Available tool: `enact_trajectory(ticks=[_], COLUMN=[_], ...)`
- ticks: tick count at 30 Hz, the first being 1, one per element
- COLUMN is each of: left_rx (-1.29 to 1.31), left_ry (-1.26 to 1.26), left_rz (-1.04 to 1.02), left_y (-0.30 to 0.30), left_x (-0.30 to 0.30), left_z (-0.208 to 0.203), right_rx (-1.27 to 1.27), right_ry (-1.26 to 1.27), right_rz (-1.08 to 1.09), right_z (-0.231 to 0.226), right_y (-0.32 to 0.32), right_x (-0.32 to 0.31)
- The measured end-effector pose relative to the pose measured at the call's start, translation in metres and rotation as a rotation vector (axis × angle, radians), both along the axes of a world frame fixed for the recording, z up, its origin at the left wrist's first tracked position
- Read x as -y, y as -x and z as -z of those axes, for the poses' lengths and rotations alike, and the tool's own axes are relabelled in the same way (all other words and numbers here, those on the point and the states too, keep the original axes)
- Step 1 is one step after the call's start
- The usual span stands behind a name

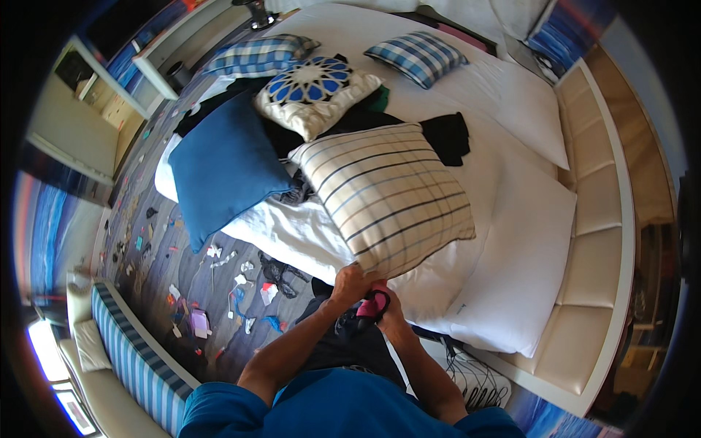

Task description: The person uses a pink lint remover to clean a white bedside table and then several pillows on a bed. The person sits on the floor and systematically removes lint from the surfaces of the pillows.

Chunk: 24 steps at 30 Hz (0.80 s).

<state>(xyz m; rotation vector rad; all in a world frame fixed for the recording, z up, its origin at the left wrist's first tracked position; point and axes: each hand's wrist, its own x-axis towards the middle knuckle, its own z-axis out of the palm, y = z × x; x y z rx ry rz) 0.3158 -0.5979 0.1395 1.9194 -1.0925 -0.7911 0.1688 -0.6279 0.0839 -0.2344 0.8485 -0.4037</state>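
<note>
Close in front of my body, both hands are together at the near edge of the bed. My left hand [348,286] is closed, its fingertips at the upper end of a bunched pink and black cloth item [377,299]. My right hand [392,312] grips the same item from its right side. The item's exact kind is hidden by the fingers and folds. Just beyond my hands lies a cream cushion with dark stripes [387,193], its near corner close to my left fingers. Left of it lies a plain blue cushion [223,164].
A patterned cushion [310,87], two blue checked cushions [420,58] and black clothing [445,135] lie on the white bed [504,226]. Scattered small items, including a lilac packet [199,322], litter the floor. A striped sofa [131,343] stands left; looped black hangers or cords [482,387] lie at right.
</note>
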Motion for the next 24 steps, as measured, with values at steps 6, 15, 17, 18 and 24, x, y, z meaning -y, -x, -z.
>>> enact_trajectory(ticks=[6,15,17,18,24], left_rx=[0.319,-0.599,-0.755,-0.737,-0.175], left_ry=[0.252,0.065,0.103,0.110,0.206], left_rz=[0.073,-0.489,-0.594,-0.570,-0.305], left_y=[-0.055,-0.164,-0.174,-0.173,-0.194], left_x=[0.020,0.029,0.027,0.029,0.064], left_z=[-0.032,-0.015,0.011,0.019,-0.061], right_rx=[0.171,-0.116,-0.223,-0.316,-0.751], right_ry=[-0.122,0.245,0.457,0.613,1.469], right_rz=[-0.011,-0.222,-0.249,-0.239,-0.125], right_z=[-0.018,-0.096,-0.098,-0.104,-0.145], right_y=[-0.057,-0.171,-0.174,-0.179,-0.204], right_x=[0.025,0.040,0.046,0.055,0.135])
